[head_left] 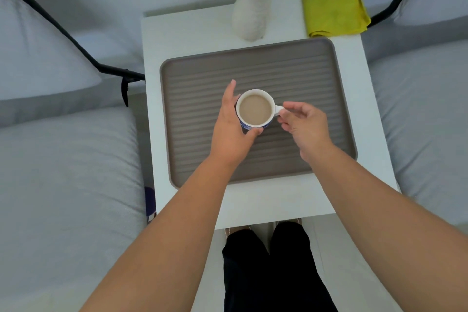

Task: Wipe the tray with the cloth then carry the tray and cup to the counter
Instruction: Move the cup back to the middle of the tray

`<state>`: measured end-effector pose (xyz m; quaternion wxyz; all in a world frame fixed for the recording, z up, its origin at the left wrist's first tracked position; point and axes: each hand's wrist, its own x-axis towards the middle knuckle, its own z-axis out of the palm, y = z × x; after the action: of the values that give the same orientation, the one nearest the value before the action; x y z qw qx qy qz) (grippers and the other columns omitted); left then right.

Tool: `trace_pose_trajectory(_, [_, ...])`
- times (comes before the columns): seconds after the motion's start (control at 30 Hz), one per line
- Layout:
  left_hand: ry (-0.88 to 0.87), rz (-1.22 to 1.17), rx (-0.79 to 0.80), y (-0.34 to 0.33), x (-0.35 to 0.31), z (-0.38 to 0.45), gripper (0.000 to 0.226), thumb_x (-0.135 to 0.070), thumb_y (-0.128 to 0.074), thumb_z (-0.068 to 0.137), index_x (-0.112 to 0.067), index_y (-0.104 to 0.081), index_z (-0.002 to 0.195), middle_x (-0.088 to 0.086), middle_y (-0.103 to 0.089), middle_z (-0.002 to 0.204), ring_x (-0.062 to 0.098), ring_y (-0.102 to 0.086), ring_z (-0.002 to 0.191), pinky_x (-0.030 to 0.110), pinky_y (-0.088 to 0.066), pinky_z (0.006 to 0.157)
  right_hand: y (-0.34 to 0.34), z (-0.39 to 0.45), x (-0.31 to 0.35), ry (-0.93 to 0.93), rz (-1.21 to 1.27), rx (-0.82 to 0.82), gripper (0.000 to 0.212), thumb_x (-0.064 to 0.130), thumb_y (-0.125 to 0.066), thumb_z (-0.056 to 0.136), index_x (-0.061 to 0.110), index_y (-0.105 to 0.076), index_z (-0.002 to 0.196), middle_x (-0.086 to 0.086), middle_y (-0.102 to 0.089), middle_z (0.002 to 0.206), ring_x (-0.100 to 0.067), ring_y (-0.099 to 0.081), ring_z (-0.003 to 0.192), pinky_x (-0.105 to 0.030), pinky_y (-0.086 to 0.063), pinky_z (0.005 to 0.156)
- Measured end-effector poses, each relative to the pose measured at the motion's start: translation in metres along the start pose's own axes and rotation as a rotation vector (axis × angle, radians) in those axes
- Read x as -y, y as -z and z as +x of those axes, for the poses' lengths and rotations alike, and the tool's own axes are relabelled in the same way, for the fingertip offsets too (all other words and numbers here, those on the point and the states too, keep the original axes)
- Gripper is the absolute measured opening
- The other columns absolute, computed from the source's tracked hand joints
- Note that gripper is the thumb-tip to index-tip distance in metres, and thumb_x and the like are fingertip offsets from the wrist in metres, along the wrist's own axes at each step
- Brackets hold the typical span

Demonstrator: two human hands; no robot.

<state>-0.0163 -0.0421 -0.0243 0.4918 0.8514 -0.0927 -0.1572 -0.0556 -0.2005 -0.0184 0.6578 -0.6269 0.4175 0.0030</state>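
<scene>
A grey ribbed tray [298, 78] lies on a small white table [192, 33]. A white and blue cup [255, 109] full of milky brown drink stands near the tray's middle. My left hand [233, 124] wraps the cup's left side, with the thumb under its near edge. My right hand [304, 124] pinches the cup's handle on the right. A folded yellow cloth [334, 7] lies at the table's far right corner, partly over the edge.
A white vase [250, 15] with white flowers stands just behind the tray. Grey beds with pillows flank the table on both sides, with black metal frames. My legs and shoes show below the table's near edge.
</scene>
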Motion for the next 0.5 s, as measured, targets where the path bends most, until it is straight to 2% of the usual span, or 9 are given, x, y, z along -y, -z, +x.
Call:
trace_pose_trajectory(0.37, [0.022,0.085,-0.007,-0.013,-0.001,-0.007,0.107,-0.008,-0.080,0.073,-0.015,-0.008,0.153,-0.005,-0.050,0.137,0.009,-0.047,0.125,-0.007,-0.025,0.086,0.010,0.001,-0.009,0.016,-0.022,0.048,0.018,0.009,-0.066,0.085,0.024,-0.065,0.095,0.000,-0.070,0.087,-0.015,-0.067,0.083,-0.035,-0.055,0.086])
trace_pose_trajectory(0.43, [0.062,0.092,0.013,-0.011,0.001,-0.008,0.110,-0.011,-0.081,0.073,-0.018,-0.007,0.154,-0.008,-0.048,0.141,0.007,-0.045,0.128,-0.007,-0.024,0.087,0.015,0.002,-0.012,0.071,-0.121,0.036,0.017,0.015,-0.067,0.084,0.029,-0.066,0.094,0.005,-0.070,0.093,-0.010,-0.066,0.087,-0.031,-0.053,0.088])
trace_pose_trajectory(0.5, [0.112,0.093,0.034,-0.006,0.004,-0.014,0.113,-0.015,-0.083,0.073,-0.023,-0.004,0.154,-0.008,-0.044,0.146,0.003,-0.041,0.130,-0.005,-0.024,0.092,0.025,0.001,-0.014,0.159,-0.286,-0.013,0.018,0.019,-0.064,0.086,0.031,-0.066,0.098,0.007,-0.066,0.103,-0.005,-0.063,0.090,-0.021,-0.050,0.085])
